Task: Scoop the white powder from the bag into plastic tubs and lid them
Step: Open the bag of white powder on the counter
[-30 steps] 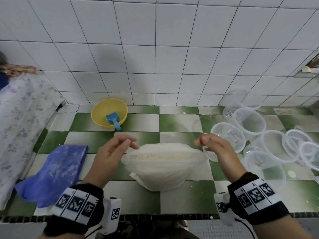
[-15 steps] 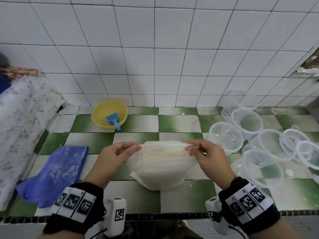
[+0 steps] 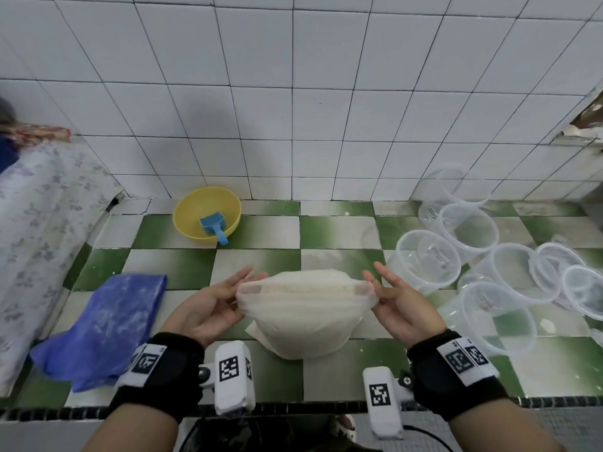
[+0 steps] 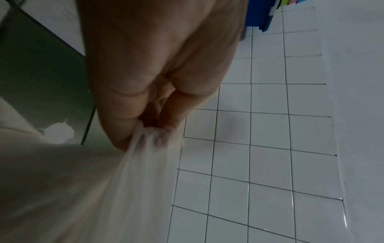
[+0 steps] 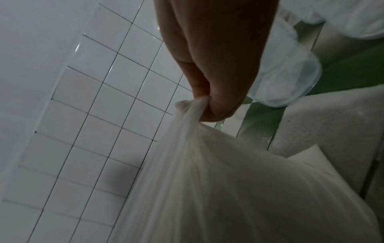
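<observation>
A clear plastic bag (image 3: 303, 318) full of white powder stands on the green-and-white tiled counter (image 3: 326, 230), in front of me. My left hand (image 3: 243, 290) pinches the bag's left top corner (image 4: 153, 136). At the right top corner (image 5: 187, 106), my right hand (image 3: 372, 288) pinches the plastic too. The mouth is stretched flat between them. A blue scoop (image 3: 213, 227) lies in a yellow bowl (image 3: 207, 216) at the back left. Several empty clear tubs (image 3: 427, 261) stand to the right of the bag.
A crumpled blue bag (image 3: 104, 324) dusted with powder lies at the front left. A flowered cloth (image 3: 36, 230) covers something at the far left. Clear lids (image 3: 584, 295) lie among the tubs at the right. White wall tiles rise behind the counter.
Both hands have taken hold of the bag's top corners and turned palm-up, pulling the mouth flat and wide. The bag has stayed in place.
</observation>
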